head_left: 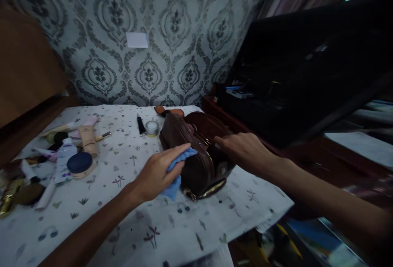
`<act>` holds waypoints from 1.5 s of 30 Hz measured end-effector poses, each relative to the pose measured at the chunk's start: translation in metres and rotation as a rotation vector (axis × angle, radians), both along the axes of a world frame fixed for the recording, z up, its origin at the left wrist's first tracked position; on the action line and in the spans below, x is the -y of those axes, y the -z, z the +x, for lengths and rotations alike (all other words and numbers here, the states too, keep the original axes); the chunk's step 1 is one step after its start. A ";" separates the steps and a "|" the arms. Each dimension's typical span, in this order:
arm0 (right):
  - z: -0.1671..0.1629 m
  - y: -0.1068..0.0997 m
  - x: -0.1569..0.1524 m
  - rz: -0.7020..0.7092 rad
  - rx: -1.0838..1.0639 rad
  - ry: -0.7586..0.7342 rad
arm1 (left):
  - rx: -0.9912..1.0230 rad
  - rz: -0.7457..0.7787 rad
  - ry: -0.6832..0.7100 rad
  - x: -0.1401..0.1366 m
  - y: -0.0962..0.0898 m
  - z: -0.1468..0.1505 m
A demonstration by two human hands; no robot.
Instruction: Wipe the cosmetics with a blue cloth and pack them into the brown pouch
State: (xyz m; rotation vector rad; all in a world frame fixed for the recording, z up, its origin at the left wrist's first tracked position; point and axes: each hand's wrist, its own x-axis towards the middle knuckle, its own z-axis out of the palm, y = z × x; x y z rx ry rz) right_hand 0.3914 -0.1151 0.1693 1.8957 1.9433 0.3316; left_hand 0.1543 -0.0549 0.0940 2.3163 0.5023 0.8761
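A dark brown leather bag (196, 173) stands on the patterned white tablecloth, its zipped top spread apart. Pinched in my left hand (161, 171) is a blue cloth (175, 177), which lies against the bag's near left side. My right hand (238, 148) grips the bag's right edge, with its fingertips partly hidden at the opening. The inside of the bag is too dark to make out. Just behind the bag are a small clear jar (152, 128), a black tube (141, 125) and a brown leather piece (169, 111).
Several cosmetics crowd the left of the table, among them a navy-lidded jar (80, 164), a beige tube (88, 139) and a white bottle (66, 152). A large black panel (301, 70) leans on the right. Patterned wallpaper rises behind the tablecloth (123, 226).
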 end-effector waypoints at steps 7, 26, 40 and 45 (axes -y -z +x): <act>-0.003 -0.005 0.008 -0.016 0.003 0.008 | -0.131 -0.040 -0.069 0.005 0.008 -0.024; -0.059 0.027 0.041 0.688 -0.619 -0.810 | -0.427 0.238 -0.145 0.005 0.061 -0.091; -0.200 0.144 -0.043 0.295 -1.841 -0.234 | -0.665 0.499 -0.296 0.001 0.080 -0.116; -0.213 0.163 -0.061 0.240 -2.099 0.035 | -0.606 0.383 -0.540 -0.012 0.070 -0.137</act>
